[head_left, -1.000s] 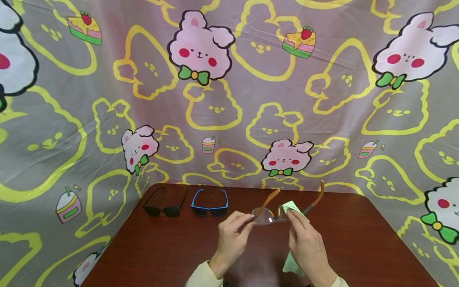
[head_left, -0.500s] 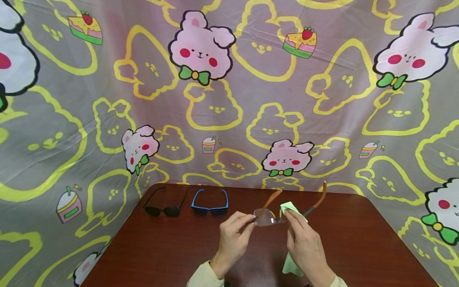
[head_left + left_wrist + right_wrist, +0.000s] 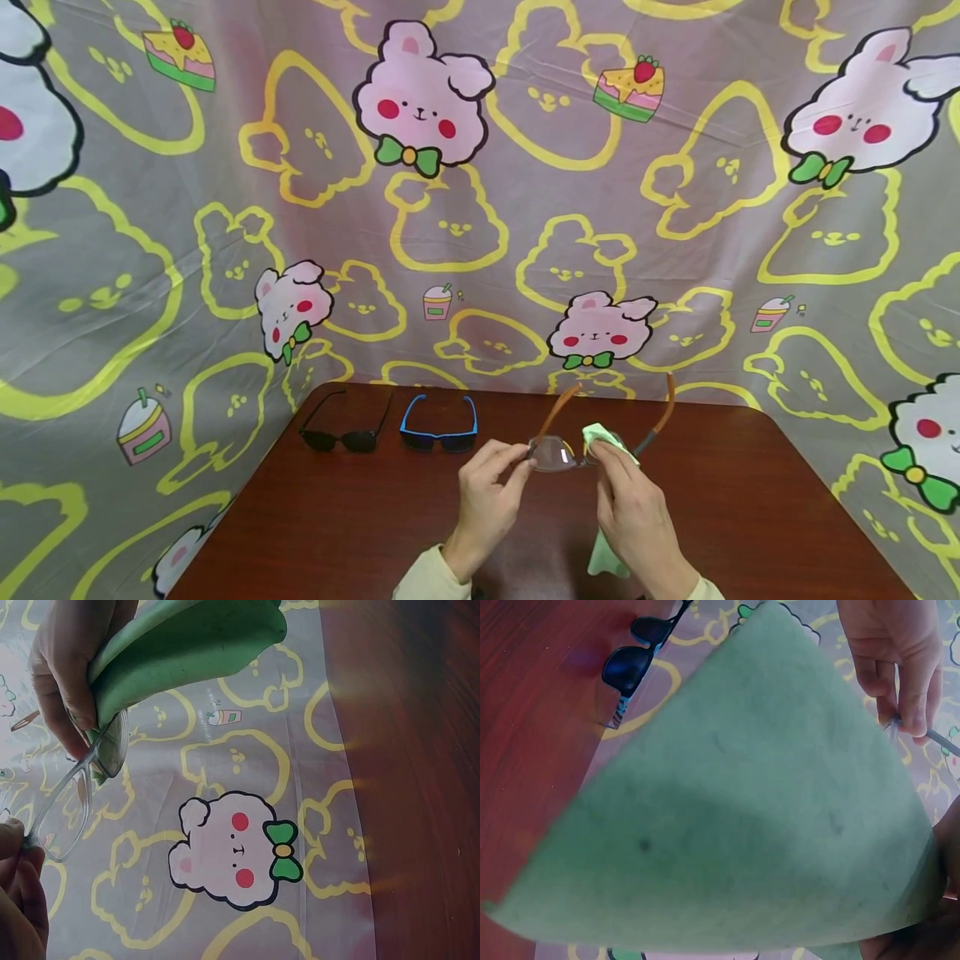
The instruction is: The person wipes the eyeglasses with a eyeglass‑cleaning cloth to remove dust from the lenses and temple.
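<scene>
Clear-lensed eyeglasses (image 3: 553, 455) with orange-brown temple tips are held up over the table, temples pointing away. My left hand (image 3: 489, 493) pinches them at the left hinge between thumb and fingers. A light green glasses cloth (image 3: 609, 557) is in my right hand (image 3: 639, 510), folded over the right lens and hanging below the palm. That lens is mostly hidden by cloth and fingers. In the left wrist view the cloth (image 3: 187, 656) wraps the far lens while the near lens (image 3: 61, 829) is bare. The cloth (image 3: 727, 795) fills most of the right wrist view.
Black sunglasses (image 3: 341, 440) and blue-framed sunglasses (image 3: 438, 440) lie unfolded at the back left of the brown table (image 3: 360, 517). A curtain (image 3: 457, 200) printed with rabbits and yellow outlines stands behind the table and along its sides.
My right hand and the cloth have shifted slightly left across the right lens. The eyeglasses have tilted a little, their temple tips moving left; my left hand keeps its pinch.
</scene>
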`<state>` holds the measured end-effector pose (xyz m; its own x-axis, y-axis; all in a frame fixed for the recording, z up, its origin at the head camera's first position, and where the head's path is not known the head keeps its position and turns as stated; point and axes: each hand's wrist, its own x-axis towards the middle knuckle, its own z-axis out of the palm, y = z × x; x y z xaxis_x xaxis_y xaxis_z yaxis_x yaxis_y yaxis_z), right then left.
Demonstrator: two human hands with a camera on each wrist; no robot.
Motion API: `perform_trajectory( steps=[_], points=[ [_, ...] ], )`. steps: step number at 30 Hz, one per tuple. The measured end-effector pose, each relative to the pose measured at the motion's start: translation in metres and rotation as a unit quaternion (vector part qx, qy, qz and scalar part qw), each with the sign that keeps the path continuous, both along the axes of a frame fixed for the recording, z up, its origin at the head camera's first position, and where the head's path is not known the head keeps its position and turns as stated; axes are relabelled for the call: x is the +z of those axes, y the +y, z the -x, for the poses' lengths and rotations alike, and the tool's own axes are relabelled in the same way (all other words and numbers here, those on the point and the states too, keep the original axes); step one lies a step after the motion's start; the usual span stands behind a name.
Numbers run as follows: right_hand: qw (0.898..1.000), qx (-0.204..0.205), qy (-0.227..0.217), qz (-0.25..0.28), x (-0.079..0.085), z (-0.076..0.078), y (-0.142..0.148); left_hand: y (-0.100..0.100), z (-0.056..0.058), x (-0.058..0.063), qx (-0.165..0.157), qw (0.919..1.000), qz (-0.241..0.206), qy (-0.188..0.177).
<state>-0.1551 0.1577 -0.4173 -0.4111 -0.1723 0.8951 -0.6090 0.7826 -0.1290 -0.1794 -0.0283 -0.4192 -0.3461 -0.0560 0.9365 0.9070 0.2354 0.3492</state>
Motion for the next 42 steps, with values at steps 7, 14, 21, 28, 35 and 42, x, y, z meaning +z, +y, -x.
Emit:
perform_trajectory(
  steps=[7, 14, 21, 28, 35, 42],
  points=[
    [1.000, 0.015, -0.011, 0.014, -0.001, -0.001, 0.000, 0.003, 0.004, -0.008, 0.014, 0.9991, -0.018, -0.035],
    [0.998, 0.053, 0.020, 0.027, -0.003, -0.003, -0.002, 0.003, 0.003, -0.010, 0.012, 0.9934, -0.029, -0.110],
    [0.994, 0.091, 0.059, 0.032, -0.004, -0.001, -0.004, 0.002, 0.007, -0.016, 0.006, 0.9941, -0.015, -0.108],
    [0.992, 0.107, 0.057, 0.024, -0.003, -0.001, -0.007, 0.003, 0.000, -0.005, 0.008, 0.9928, -0.008, -0.120],
    [0.993, 0.108, 0.052, 0.020, -0.003, 0.000, -0.009, 0.002, -0.015, 0.015, 0.011, 0.9952, 0.007, -0.097],
    [0.994, 0.097, 0.040, 0.016, -0.004, 0.000, -0.009, 0.002, -0.016, 0.016, 0.004, 0.9929, 0.003, -0.119]
  ],
)
